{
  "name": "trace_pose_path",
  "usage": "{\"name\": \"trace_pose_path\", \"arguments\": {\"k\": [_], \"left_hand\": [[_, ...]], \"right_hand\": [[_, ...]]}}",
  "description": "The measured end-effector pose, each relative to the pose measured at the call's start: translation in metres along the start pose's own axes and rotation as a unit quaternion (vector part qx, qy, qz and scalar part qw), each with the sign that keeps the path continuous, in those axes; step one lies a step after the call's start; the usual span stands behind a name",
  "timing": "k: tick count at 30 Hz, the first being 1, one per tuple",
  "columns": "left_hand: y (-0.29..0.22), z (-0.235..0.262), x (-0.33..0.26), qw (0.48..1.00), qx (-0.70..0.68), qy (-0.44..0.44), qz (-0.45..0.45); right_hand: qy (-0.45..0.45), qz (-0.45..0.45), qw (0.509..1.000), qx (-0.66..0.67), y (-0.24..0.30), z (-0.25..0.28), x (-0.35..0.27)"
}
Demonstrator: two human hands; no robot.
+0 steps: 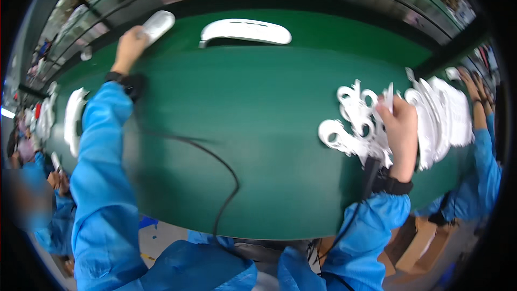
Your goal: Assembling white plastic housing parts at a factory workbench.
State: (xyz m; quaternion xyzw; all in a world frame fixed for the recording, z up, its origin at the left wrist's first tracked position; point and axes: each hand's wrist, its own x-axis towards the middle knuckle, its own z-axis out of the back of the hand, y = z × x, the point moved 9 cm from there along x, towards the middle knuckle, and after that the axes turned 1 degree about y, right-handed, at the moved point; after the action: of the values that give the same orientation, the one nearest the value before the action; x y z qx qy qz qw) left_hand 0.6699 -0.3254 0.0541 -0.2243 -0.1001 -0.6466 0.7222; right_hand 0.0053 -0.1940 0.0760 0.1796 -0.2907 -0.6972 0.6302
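Your L hand (129, 48) is wrapped round a white shell (160, 24), upper L of frame, R hand (400, 124) pinching a white pc (390, 96), mid-R, which could snag adj. ringed pcs (353, 109) if pulled fast.

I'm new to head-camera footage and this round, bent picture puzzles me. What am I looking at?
No machine here: these are a person's bare hands, seen from a fisheye camera worn on the head and looking down, so straight edges bend. The left hand holds a white shell. The right hand pinches a thin strip at a pile of ringed pieces. On the green table lie a long curved cover, toward the far side, and more white parts, at right.
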Motion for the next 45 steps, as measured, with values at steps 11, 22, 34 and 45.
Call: {"name": "trace_pose_path", "arguments": {"k": [11, 22, 34, 45], "left_hand": [[-0.234, 0.064, -0.179, 0.961, -0.152, 0.197, -0.124], [-0.342, 0.122, -0.226, 0.884, -0.209, -0.019, -0.417], [-0.326, 0.137, -0.208, 0.876, -0.140, -0.079, -0.454], [-0.307, 0.412, 0.100, 0.820, 0.040, -0.506, -0.266]], "right_hand": [[0.244, 0.006, 0.872, 0.424, 0.077, -0.079, -0.025], [0.397, 0.016, 0.816, 0.419, 0.123, -0.122, -0.070], [0.384, 0.052, 0.803, 0.452, 0.138, -0.117, -0.073], [-0.037, 0.161, 0.986, 0.027, 0.055, -0.049, -0.021]]}}
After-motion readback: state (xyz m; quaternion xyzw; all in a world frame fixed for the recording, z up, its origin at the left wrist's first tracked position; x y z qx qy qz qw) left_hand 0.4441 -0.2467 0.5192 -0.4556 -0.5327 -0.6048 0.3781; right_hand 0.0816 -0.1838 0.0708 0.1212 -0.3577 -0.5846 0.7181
